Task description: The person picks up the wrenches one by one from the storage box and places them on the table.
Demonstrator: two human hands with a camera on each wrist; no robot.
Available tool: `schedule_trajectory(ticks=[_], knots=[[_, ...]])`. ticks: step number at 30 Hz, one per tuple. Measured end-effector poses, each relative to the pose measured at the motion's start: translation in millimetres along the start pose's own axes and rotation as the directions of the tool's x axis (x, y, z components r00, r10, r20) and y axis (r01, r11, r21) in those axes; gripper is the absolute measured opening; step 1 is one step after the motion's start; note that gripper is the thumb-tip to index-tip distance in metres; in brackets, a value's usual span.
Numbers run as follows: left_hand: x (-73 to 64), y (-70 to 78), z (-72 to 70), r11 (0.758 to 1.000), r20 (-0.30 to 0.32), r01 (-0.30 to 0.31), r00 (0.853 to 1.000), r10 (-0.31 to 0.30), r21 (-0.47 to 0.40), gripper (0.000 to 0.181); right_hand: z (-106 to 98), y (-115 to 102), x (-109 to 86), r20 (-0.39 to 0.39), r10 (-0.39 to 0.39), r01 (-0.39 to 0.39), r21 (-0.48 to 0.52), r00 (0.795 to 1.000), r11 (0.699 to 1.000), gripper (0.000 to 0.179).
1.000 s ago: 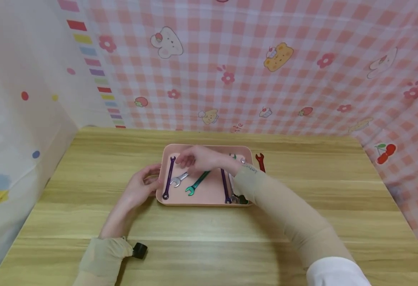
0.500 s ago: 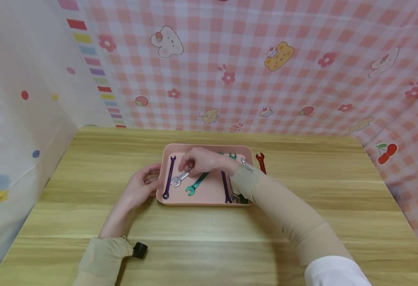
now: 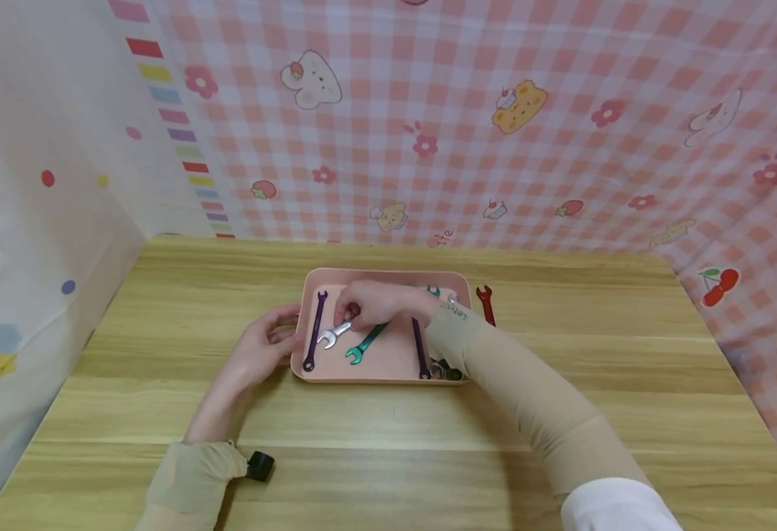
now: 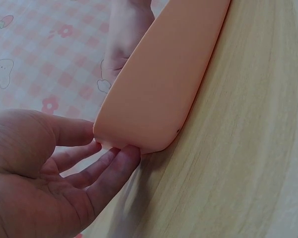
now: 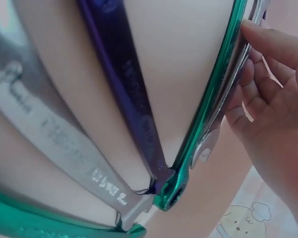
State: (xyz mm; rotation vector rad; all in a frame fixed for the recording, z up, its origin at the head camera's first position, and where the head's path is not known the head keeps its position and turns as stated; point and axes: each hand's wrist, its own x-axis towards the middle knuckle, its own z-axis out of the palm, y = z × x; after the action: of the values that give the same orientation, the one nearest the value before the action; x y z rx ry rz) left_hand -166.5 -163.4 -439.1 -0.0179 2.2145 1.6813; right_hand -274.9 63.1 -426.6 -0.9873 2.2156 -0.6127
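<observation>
A pink tray [image 3: 395, 364] lies on the table with several combination wrenches in it. My left hand [image 3: 258, 352] holds its left end, thumb [image 4: 79, 133] at the rim and fingertips [image 4: 131, 154] against the lower outer wall. Inside the tray, my right hand [image 3: 381, 304] pinches a silver wrench [image 3: 330, 338] by the shank; its open-ended head points to the front left. In the right wrist view a green wrench [image 5: 208, 101] runs close alongside that silver one. A purple wrench [image 3: 315, 330] lies left of the silver wrench, and my palm partly covers the green wrench's shank.
Farther right in the tray are another purple wrench [image 3: 420, 350], a silver wrench [image 5: 54, 129] and a second green wrench [image 5: 49, 223], partly under my right forearm. A red wrench [image 3: 485, 304] lies outside the tray on its right. A checked cloth [image 3: 388, 147] hangs behind the table.
My right hand has come down slightly, and its loosely held fingers have drawn together on the silver wrench's shank. The left hand and the tray stay where they were.
</observation>
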Motion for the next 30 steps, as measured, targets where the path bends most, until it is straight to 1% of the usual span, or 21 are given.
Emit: schedule_trajectory(ticks=[5,9,13,16,20,24,27,30], knots=[[-1.0,-0.7,-1.5,1.000,-0.001,-0.008,1.000,0.008,0.004,0.061,1.3,-4.4,-1.6,0.012,0.007,-0.006,-0.083,1.000,0.997,0.021],[-1.0,-1.0,-1.0,1.000,-0.001,-0.007,1.000,0.007,0.006,0.060,1.3,-4.2,-3.0,0.028,-0.006,0.009,-0.108,1.000,0.994,0.018],[-0.5,-0.9,-0.3,1.000,-0.007,-0.010,1.000,0.010,0.012,0.059,-0.3,-3.0,-4.1,0.052,-0.037,0.041,-0.079,0.998,0.996,0.019],[-0.1,-0.5,-0.4,1.000,-0.009,-0.016,1.000,0.017,0.022,0.059,-1.8,-2.9,-5.9,0.068,-0.051,0.054,-0.035,0.996,0.998,0.018],[0.1,-0.8,-1.1,0.999,-0.007,-0.021,1.000,0.021,0.030,0.058,-2.8,-2.2,-6.8,0.058,-0.073,0.073,-0.007,0.996,0.997,0.017],[-0.1,-1.6,-1.1,1.000,-0.001,-0.013,1.000,0.013,0.013,0.059,-3.6,-3.1,-8.2,0.016,-0.082,0.082,-0.005,0.997,0.997,0.017],[-0.2,-1.7,-1.4,1.000,0.000,-0.011,1.000,0.011,0.011,0.060,-7.0,-5.8,-11.2,-0.052,-0.069,0.070,0.017,0.996,0.997,0.020],[0.1,-1.7,-2.0,1.000,-0.003,-0.015,1.000,0.015,0.013,0.059,-12.4,-11.1,-16.5,-0.126,-0.047,0.055,0.057,0.991,0.997,0.022]])
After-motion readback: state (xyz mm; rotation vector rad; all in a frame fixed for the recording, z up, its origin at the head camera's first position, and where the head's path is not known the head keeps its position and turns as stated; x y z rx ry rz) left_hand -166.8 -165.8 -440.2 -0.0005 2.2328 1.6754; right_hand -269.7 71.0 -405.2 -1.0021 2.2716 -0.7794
